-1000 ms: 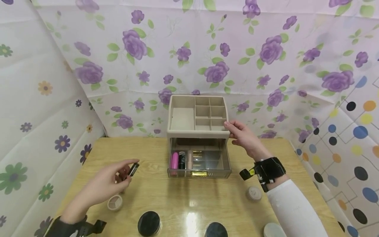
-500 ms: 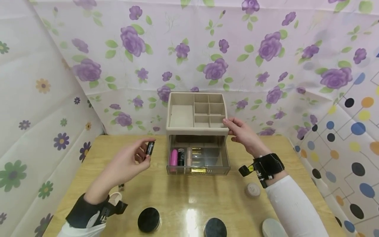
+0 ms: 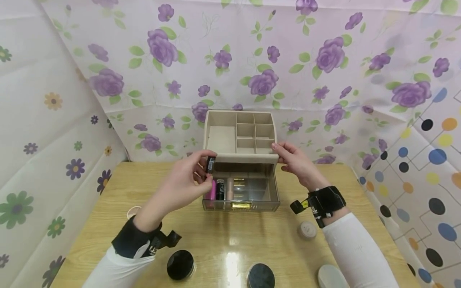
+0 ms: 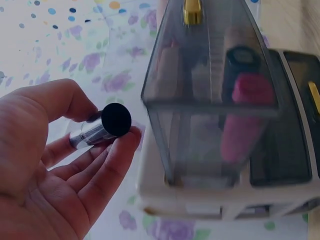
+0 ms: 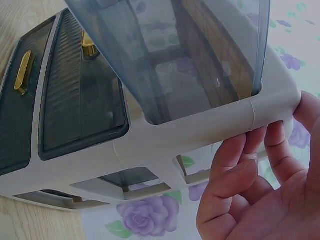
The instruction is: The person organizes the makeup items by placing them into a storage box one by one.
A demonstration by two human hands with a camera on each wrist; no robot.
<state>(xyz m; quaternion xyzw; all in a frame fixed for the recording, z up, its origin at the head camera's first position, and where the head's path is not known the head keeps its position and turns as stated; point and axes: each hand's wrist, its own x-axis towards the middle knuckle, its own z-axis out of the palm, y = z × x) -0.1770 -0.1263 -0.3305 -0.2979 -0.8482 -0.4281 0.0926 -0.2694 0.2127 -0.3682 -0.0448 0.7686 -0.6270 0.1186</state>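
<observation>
Grip: While the right hand (image 3: 295, 164) grips the organizer (image 3: 221, 140) at its 4 o'clock edge, the left hand (image 3: 180, 180) pinches a small dark tube (image 3: 211, 165) between thumb and fingers.
Dark tube position: At 10 o'clock from the middle of the open drawer (image 3: 257, 207), near its left wall. In the left wrist view a gap separates tube and drawer; whether the tube is directly above the opening cannot be told.
Open drawer contents: Pink tube (image 3: 213, 192), black tube (image 3: 220, 190) and beige tube (image 3: 230, 189), side by side from the 9 o'clock wall toward the middle.
Lower drawers (image 5: 82, 95): Two dark fronts with gold handles, both pushed in.
Desk (image 3: 205, 240) items, read from the open drawer: White-rimmed pot (image 3: 133, 211), mostly hidden behind the left wrist, near 9 o'clock; black-lidded jar (image 3: 180, 265) between 7 and 8; second black-lidded jar (image 3: 261, 276) near 6; small pale jar (image 3: 307, 230) at 4; pale-lidded jar (image 3: 331, 276) between 4 and 5.
Done: Drawer extended toward 6 o'clock; three tubes inside. Loading is judged partly complete.
Left: Dark tube not yet placed; drawer not yet closed. Whether the pot and jars also belong in the organizer cannot be determined.
</observation>
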